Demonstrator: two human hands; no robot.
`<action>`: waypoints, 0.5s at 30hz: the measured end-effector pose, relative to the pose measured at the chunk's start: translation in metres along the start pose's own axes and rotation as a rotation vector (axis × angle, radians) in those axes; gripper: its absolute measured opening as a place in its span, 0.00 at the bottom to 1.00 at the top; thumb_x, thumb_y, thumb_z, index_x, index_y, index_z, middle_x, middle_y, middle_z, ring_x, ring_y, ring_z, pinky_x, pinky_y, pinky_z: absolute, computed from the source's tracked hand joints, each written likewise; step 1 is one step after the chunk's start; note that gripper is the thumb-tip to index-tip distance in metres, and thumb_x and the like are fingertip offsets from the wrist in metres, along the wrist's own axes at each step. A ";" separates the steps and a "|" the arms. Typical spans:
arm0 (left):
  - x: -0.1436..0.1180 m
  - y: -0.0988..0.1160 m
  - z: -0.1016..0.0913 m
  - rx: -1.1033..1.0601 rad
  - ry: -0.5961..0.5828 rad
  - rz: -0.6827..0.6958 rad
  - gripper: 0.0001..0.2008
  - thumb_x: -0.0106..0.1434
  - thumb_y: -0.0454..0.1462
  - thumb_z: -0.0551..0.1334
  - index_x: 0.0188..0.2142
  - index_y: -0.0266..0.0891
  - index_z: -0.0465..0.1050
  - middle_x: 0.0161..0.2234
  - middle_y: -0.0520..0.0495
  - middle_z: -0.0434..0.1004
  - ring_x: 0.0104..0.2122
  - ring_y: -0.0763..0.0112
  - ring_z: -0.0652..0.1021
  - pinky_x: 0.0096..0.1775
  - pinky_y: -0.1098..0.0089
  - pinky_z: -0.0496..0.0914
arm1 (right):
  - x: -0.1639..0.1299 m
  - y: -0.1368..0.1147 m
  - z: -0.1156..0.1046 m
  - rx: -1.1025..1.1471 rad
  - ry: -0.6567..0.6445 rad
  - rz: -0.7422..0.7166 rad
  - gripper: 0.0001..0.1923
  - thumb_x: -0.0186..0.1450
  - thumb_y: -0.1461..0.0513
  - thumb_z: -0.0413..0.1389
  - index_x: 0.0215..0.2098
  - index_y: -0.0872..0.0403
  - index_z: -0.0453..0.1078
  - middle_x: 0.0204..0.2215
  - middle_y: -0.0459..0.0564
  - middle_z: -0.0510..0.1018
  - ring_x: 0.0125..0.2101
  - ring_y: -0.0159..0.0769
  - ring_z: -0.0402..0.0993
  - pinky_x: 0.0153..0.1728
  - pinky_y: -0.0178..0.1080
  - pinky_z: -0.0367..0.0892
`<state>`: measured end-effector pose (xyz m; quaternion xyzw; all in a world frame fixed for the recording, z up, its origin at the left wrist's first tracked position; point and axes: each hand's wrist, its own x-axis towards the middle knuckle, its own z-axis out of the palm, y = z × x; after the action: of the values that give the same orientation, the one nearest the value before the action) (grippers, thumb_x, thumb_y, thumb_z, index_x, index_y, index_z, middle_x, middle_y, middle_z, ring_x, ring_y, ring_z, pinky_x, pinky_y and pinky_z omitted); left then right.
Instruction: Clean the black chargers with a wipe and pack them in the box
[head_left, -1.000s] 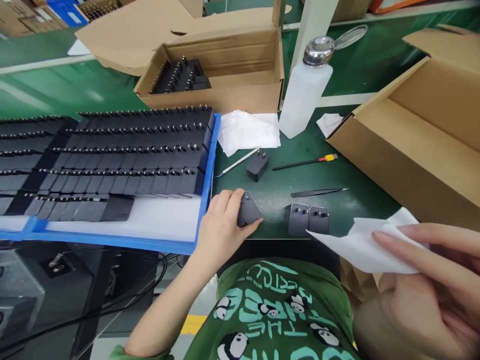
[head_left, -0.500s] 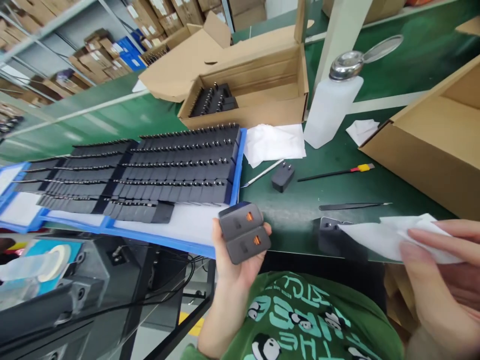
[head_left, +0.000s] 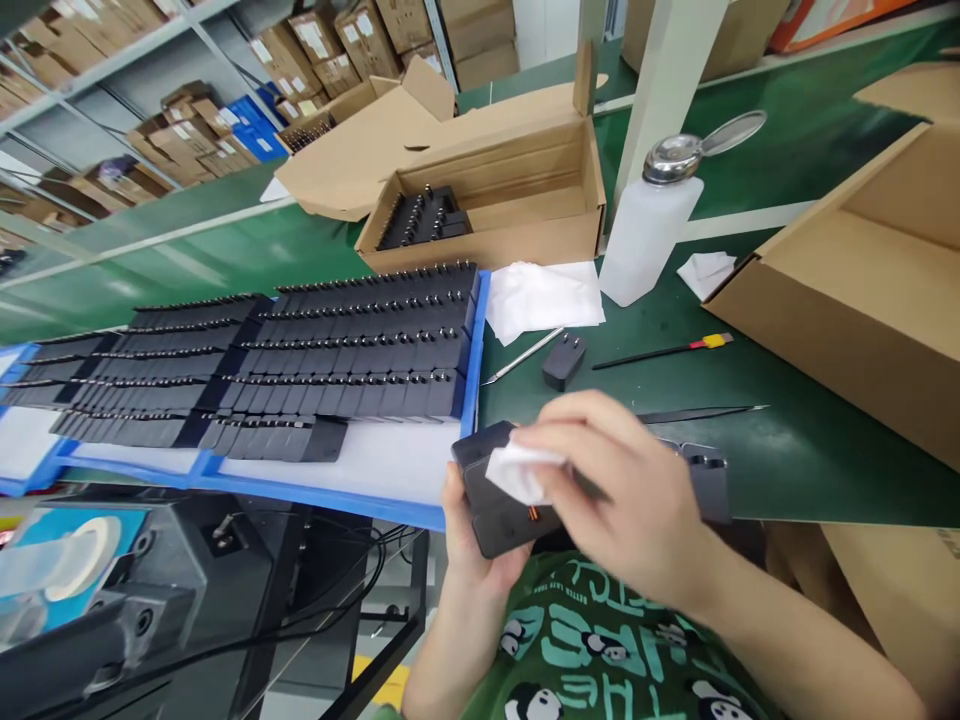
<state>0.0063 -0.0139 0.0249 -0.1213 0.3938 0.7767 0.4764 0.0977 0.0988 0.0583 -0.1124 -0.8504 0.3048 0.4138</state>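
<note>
Two black charger blocks (head_left: 495,515) with orange USB ports lie side by side in my left hand (head_left: 472,560), whose fingers wrap them from below. My right hand (head_left: 622,490) pinches a folded white wipe (head_left: 519,472) and presses it on the chargers' port faces, covering most of one block. Behind my right hand, partly hidden, more black chargers (head_left: 709,480) stand at the table's front edge. A single charger (head_left: 563,361) with its pins up sits farther back, beside a thin craft knife (head_left: 525,356).
Rows of black chargers (head_left: 360,360) fill blue-edged trays (head_left: 471,390) at left. Behind are a stack of white wipes (head_left: 546,300), an open carton (head_left: 495,240) with chargers, and a pump bottle (head_left: 649,235). Tweezers (head_left: 697,413), a red-and-yellow-ended cable (head_left: 660,352) and a large box (head_left: 862,290) lie at right.
My right hand has come in from the far right with the wipe and now holds it against the chargers. My left hand still holds the pair, slightly lower.
</note>
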 end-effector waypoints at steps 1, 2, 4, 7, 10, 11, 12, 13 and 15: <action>0.000 0.001 0.001 -0.007 -0.034 -0.018 0.26 0.49 0.59 0.71 0.34 0.41 0.78 0.32 0.46 0.79 0.29 0.66 0.79 0.28 0.71 0.77 | 0.002 0.004 0.001 -0.028 0.057 0.041 0.11 0.67 0.72 0.54 0.42 0.53 0.74 0.39 0.49 0.78 0.40 0.34 0.77 0.41 0.36 0.75; 0.000 0.002 0.001 -0.017 -0.062 -0.041 0.28 0.45 0.59 0.73 0.34 0.39 0.79 0.30 0.46 0.78 0.26 0.68 0.78 0.26 0.72 0.76 | 0.003 0.006 0.000 -0.052 0.119 0.095 0.11 0.67 0.72 0.55 0.41 0.52 0.74 0.38 0.49 0.78 0.40 0.34 0.77 0.41 0.36 0.75; 0.002 0.002 0.001 -0.034 -0.076 -0.080 0.30 0.42 0.58 0.74 0.34 0.36 0.79 0.28 0.46 0.77 0.25 0.69 0.77 0.24 0.73 0.75 | 0.001 0.007 -0.004 -0.045 0.194 0.168 0.10 0.66 0.71 0.57 0.40 0.52 0.73 0.37 0.48 0.78 0.39 0.35 0.77 0.40 0.37 0.75; 0.003 0.001 -0.001 -0.062 -0.017 -0.084 0.27 0.51 0.58 0.70 0.35 0.37 0.79 0.32 0.44 0.79 0.30 0.67 0.79 0.30 0.72 0.77 | -0.008 -0.002 -0.008 0.036 0.037 0.116 0.10 0.67 0.70 0.56 0.43 0.51 0.73 0.39 0.49 0.78 0.40 0.35 0.77 0.40 0.37 0.75; 0.003 0.001 -0.001 -0.048 -0.037 -0.049 0.26 0.57 0.60 0.65 0.37 0.40 0.79 0.34 0.45 0.78 0.30 0.69 0.78 0.29 0.73 0.76 | -0.015 -0.005 -0.008 0.021 -0.082 0.086 0.12 0.68 0.72 0.53 0.43 0.51 0.71 0.40 0.49 0.77 0.40 0.33 0.77 0.40 0.36 0.75; 0.002 0.001 0.000 -0.033 -0.066 -0.042 0.27 0.56 0.61 0.65 0.37 0.40 0.78 0.32 0.46 0.76 0.28 0.70 0.76 0.28 0.73 0.75 | -0.017 -0.003 -0.009 -0.022 -0.067 0.113 0.12 0.67 0.72 0.53 0.42 0.51 0.71 0.39 0.49 0.77 0.39 0.33 0.77 0.39 0.35 0.74; 0.002 0.002 0.001 -0.018 -0.099 -0.042 0.28 0.54 0.62 0.66 0.37 0.39 0.77 0.31 0.46 0.74 0.26 0.71 0.74 0.26 0.73 0.74 | -0.018 0.000 -0.011 -0.075 -0.042 0.148 0.12 0.67 0.72 0.53 0.41 0.51 0.71 0.39 0.48 0.77 0.39 0.33 0.77 0.39 0.35 0.74; 0.001 0.004 0.003 -0.008 -0.129 -0.051 0.30 0.51 0.62 0.68 0.36 0.38 0.77 0.30 0.47 0.72 0.25 0.72 0.73 0.25 0.73 0.73 | -0.019 0.004 -0.014 -0.125 -0.013 0.177 0.12 0.67 0.72 0.54 0.40 0.51 0.71 0.38 0.48 0.77 0.38 0.33 0.76 0.39 0.36 0.74; 0.001 0.007 0.006 -0.022 -0.166 -0.074 0.32 0.46 0.61 0.72 0.36 0.36 0.76 0.30 0.47 0.70 0.25 0.74 0.71 0.25 0.75 0.73 | -0.020 0.010 -0.022 -0.160 0.042 0.215 0.11 0.66 0.72 0.56 0.39 0.50 0.72 0.37 0.47 0.77 0.37 0.34 0.76 0.39 0.37 0.73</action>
<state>0.0013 -0.0108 0.0321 -0.0763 0.3398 0.7703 0.5342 0.1269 0.1072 0.0505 -0.2421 -0.8460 0.2764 0.3863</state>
